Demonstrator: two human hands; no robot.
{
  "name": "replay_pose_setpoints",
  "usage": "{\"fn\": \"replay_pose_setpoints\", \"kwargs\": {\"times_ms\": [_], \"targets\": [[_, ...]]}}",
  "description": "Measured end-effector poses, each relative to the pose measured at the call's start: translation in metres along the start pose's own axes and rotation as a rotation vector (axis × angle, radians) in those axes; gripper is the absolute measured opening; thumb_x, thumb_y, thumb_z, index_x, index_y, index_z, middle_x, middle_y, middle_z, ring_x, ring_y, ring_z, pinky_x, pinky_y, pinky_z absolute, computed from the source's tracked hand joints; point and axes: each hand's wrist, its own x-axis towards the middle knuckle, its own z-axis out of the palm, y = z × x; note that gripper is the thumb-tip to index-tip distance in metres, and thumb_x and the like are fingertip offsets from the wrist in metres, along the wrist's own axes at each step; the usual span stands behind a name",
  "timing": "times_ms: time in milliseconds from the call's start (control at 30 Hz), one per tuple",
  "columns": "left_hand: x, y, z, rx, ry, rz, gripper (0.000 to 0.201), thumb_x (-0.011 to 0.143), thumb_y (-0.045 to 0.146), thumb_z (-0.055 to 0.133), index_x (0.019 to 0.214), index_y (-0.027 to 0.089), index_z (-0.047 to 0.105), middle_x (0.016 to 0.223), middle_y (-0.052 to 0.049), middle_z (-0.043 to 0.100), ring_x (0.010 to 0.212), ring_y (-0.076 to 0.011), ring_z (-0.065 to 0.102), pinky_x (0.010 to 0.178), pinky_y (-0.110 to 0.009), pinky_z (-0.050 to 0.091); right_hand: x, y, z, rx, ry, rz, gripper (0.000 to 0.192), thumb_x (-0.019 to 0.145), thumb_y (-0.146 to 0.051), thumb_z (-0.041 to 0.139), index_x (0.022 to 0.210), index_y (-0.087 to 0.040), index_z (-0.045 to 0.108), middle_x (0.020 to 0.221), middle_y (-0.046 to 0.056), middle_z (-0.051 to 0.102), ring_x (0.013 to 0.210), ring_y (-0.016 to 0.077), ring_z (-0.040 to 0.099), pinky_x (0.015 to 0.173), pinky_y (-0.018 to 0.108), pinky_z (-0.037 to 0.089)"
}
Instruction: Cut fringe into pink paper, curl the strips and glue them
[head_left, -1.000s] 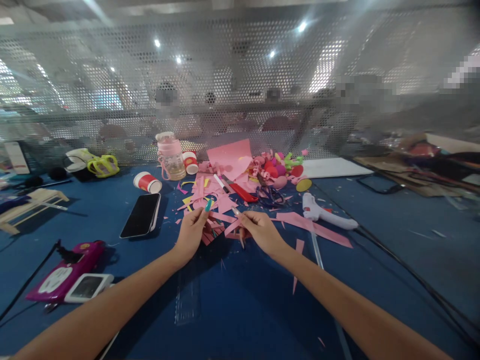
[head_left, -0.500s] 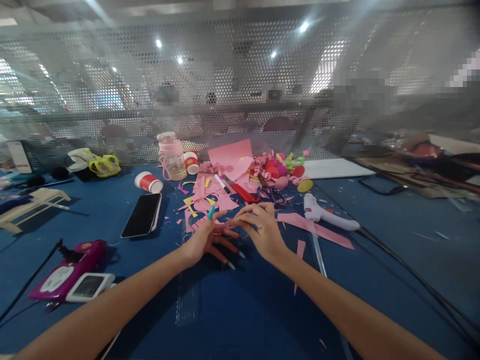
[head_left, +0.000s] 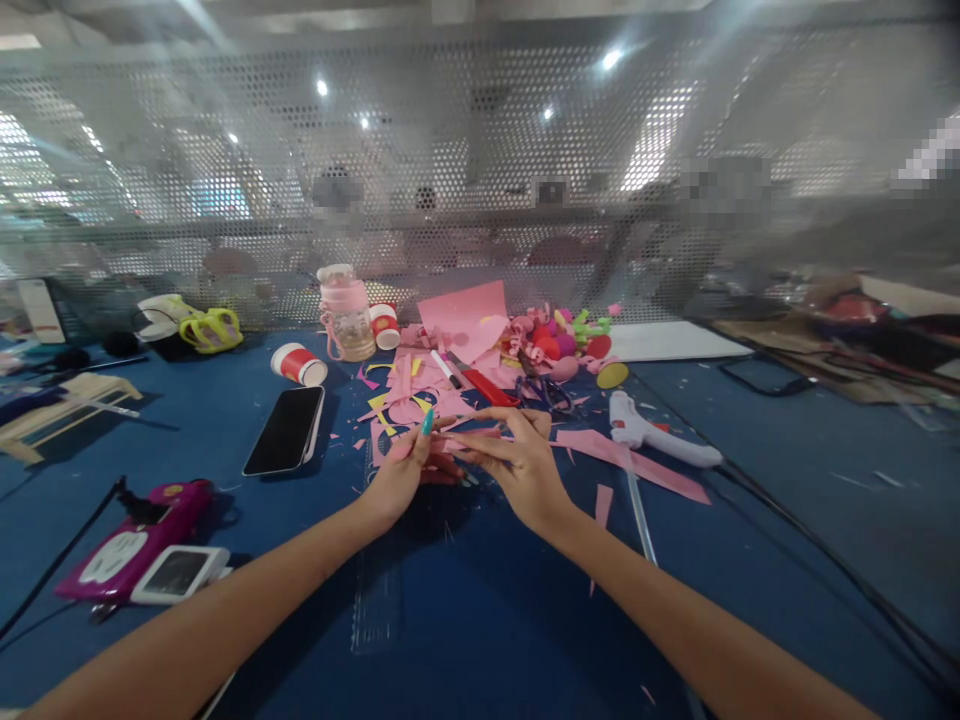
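Apparently, your slightly parted left fingers point(head_left: 421, 441) and right fingers point(head_left: 501, 448) meet a thin pink paper strip point(head_left: 486, 433) running nine-to-three o'clock; grip unclear.

The left hand point(head_left: 394, 485) now draws its splayed fingers together, while the right hand point(head_left: 531, 475) straightens its bent ones.

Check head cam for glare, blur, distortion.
Head view: flare around the ceiling light at upper right; clutter at far right smeared; edges look stretched; left hand and right hand fairly clear, pink strip between them hard to resolve.
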Motion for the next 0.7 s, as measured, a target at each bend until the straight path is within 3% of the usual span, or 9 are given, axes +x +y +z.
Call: {"fn": "replay_pose_setpoints", "kwargs": {"times_ms": [167,367,500,700], "targets": [[-0.0027,0.0026,0.0017,-0.032,-0.08,0.021,0.053,0.076,0.051,0.049,0.119,0.019,0.046,0.072,-0.002,0.059,0.058,-0.0123,0.057,0.059,-0.028,0.048,0.0026,0.0007,-0.0008,0.138,0.036,0.156,0.016,0.074,-0.027,0.061,0.085,-0.037,0.069,0.099,0.003,0.052,0.093,0.02,0.045,0.081,0.038,0.038],[-0.0005,0.0029,-0.0006,0.036,-0.05,0.08,0.043,0.077,0.044,0.052,0.112,0.019,0.047,0.071,0.0,0.055,0.059,-0.0116,0.056,0.059,-0.027,0.048,0.0043,0.0051,0.0025,0.427,-0.078,0.296,0.012,0.074,-0.03,0.061,0.081,-0.033,0.07,0.086,0.002,0.057,0.087,0.0175,0.052,0.082,0.037,0.039],[-0.002,0.0028,-0.0001,-0.045,-0.115,0.03,0.047,0.076,0.042,0.055,0.117,0.023,0.042,0.072,0.001,0.057,0.059,-0.0111,0.057,0.06,-0.028,0.048,0.0036,0.0075,0.0027,0.368,-0.044,0.245,0.011,0.072,-0.025,0.063,0.078,-0.03,0.071,0.075,0.002,0.058,0.077,0.0167,0.051,0.076,0.035,0.039],[0.0,0.0027,-0.0001,-0.031,-0.096,0.013,0.035,0.07,0.038,0.063,0.099,0.019,0.057,0.066,0.001,0.059,0.06,-0.0111,0.057,0.062,-0.027,0.049,0.0025,0.0053,-0.0003,0.314,0.026,0.158,0.012,0.071,-0.025,0.065,0.079,-0.03,0.071,0.069,0.002,0.054,0.072,0.0164,0.049,0.069,0.031,0.041]]}}
